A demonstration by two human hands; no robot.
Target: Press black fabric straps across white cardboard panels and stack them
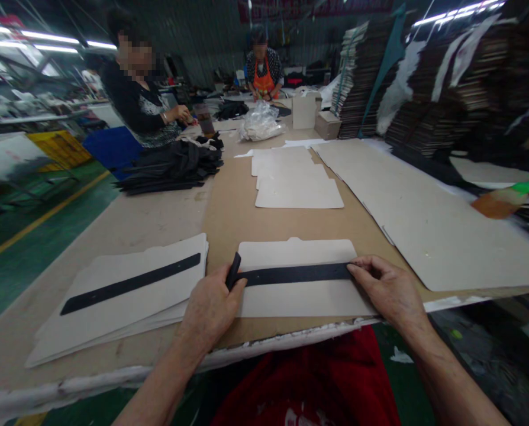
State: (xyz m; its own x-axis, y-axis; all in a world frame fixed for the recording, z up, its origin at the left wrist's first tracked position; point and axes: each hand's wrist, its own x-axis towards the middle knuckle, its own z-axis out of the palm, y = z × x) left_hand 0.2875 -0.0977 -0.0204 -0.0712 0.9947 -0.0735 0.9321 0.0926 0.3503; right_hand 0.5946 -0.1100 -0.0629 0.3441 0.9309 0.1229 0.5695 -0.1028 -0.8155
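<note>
A black strip (pixel 297 274) lies across a pale cardboard panel (pixel 291 302) at the table's front edge. My left hand (pixel 213 299) is closed around the strip's left end, and a short black piece sticks up between its fingers. At the other end, my right hand (pixel 386 287) pinches the strip between thumb and forefinger near the panel's right edge. To the left rests a pile of similar panels (pixel 144 302), the top one with a black strip (pixel 131 284) lying lengthwise on it.
Further back lie overlapping pale panels (pixel 297 186). A large board (pixel 442 231) covers the right side, with an orange-bladed tool (pixel 497 203) near it. Black fabric pieces (pixel 171 165) are heaped at the left, beside a person (pixel 144 100). Another person (pixel 264 74) works at the back.
</note>
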